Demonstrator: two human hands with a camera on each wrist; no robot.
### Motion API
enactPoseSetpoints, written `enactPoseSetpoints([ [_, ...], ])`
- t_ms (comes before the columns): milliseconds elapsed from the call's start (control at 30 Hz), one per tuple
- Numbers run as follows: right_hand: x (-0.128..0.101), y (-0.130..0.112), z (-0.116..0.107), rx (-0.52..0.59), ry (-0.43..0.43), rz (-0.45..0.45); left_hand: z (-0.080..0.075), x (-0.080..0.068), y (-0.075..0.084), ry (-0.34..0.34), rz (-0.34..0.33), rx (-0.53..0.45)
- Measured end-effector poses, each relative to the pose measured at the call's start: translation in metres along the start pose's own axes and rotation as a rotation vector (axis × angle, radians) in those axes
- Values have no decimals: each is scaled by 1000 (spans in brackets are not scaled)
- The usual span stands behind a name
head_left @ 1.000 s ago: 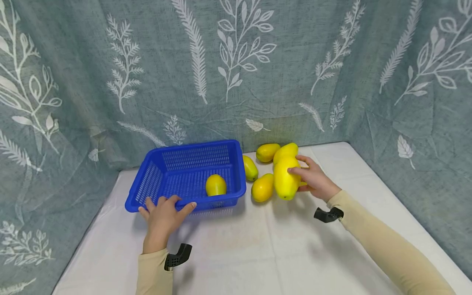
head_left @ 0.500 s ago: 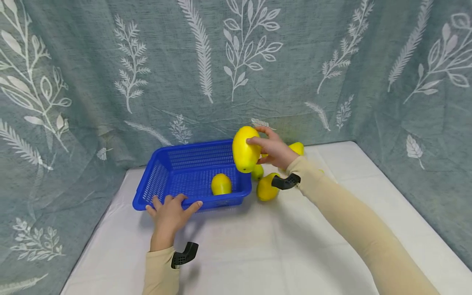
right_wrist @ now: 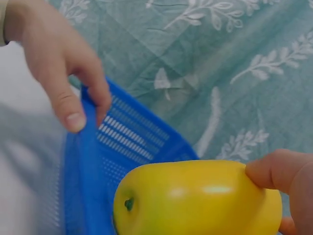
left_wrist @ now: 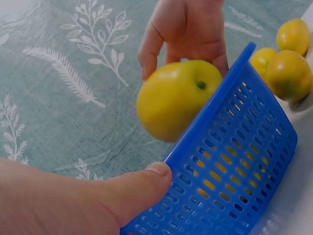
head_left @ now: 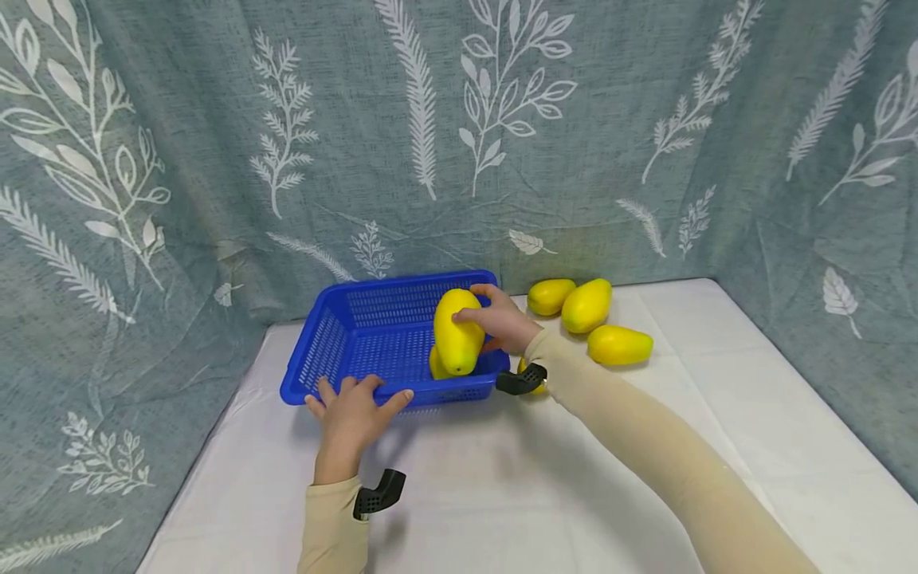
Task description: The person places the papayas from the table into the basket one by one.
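A blue plastic basket with slotted walls stands on the white cloth. My left hand grips its near rim, the thumb outside and the fingers over the edge, as the right wrist view also shows. My right hand holds a large yellow papaya over the right part of the basket, thumb on its near side. Below it, mostly covered, a second yellow papaya lies inside. In the left wrist view the held papaya shows its small dark stem end above the rim.
Several yellow papayas lie right of the basket: one at the back, one beside it, and one lying sideways. Another papaya is partly hidden behind the right wrist. A patterned grey-green curtain hangs behind the table.
My right hand has carried the papaya left from the group on the cloth, then lowered it over the basket. My left hand stays on the rim. The head view has shifted slightly.
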State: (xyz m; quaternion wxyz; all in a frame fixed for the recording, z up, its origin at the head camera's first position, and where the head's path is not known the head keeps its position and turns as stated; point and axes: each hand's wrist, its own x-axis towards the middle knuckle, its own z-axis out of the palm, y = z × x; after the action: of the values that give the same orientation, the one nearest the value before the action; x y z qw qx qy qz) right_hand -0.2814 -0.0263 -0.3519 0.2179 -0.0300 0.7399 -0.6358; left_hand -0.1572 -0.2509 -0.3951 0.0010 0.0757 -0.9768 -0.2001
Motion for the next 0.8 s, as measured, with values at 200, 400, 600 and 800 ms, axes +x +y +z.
enactPoseSetpoints([
  [200,1,7,12,-104,34,-18,0,0,1,-3,0,-1],
  [400,1,9,19,-164,68,-27,1,-1,1,1,-1,-14],
  [600,-6,5,12,-186,73,-23,2,-1,1,-3,0,-16],
  [800,-11,-6,0,-210,91,-25,0,0,-1,-4,0,-14],
])
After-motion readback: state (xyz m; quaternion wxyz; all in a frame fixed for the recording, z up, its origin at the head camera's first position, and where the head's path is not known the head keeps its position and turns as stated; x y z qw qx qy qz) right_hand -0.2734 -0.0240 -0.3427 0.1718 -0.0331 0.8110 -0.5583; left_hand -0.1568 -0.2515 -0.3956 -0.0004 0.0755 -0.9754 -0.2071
